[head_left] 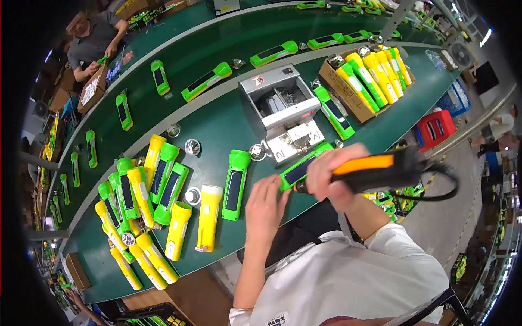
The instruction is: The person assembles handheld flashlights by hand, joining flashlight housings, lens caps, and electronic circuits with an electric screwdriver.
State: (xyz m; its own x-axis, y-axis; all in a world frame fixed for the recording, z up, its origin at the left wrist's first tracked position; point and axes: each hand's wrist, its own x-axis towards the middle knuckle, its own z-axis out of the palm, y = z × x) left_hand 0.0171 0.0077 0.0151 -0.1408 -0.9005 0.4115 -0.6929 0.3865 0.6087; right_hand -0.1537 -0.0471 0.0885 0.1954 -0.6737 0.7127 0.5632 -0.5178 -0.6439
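Note:
My right hand [330, 176] is wrapped around a black and orange electric screwdriver [375, 165], whose tip points left toward the near end of a green flashlight [298, 171]. This flashlight, with a dark solar panel on its side, lies at the table's front edge. The fingers of my left hand [265, 205] are closed on its near end, beside the screwdriver tip. Whether the tip touches a screw is hidden. Just beyond stands a grey metal machine [280, 103] with an open tray of small parts. Left of my left hand are a green flashlight [235, 185] and a yellow flashlight [209, 217].
A pile of green and yellow flashlights [136, 195] covers the table's left side. Silver reflector cups [192, 146] lie around it. A cardboard box [348, 89] of flashlights stands at the right. Behind runs a green conveyor [141, 103] carrying flashlights; a person [95, 41] works across it.

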